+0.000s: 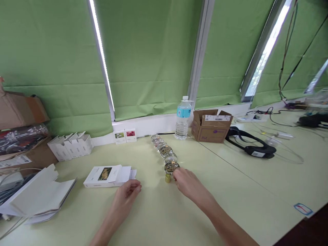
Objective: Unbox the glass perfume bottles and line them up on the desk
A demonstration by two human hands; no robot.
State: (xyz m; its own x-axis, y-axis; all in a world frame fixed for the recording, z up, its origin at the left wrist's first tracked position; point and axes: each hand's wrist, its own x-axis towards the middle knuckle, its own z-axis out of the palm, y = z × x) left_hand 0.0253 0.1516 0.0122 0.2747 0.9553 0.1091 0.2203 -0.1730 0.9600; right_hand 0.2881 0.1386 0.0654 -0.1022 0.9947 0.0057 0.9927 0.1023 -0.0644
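Observation:
A row of round clear glass pieces (165, 150), with dark and gold patterns inside, runs from the window side toward me. At its near end, my right hand (186, 182) is closed, its fingertips against or just beside the nearest glass piece (171, 167). What those fingers pinch, if anything, is hidden. A small yellow-green cap-like cylinder (167, 178) stands just left of them. My left hand (128, 194) is loosely curled above the table, with nothing seen in it. Beside it lies a flat white box (109, 176) with a dark picture and an open end flap.
A water bottle (182, 118) and an open cardboard box (211, 126) stand at the back. Right of them lies a black headset-like band (252, 147). Small white boxes (73, 147), an open notebook (43, 198) and cartons (23, 109) occupy the left. Cables run along the back right.

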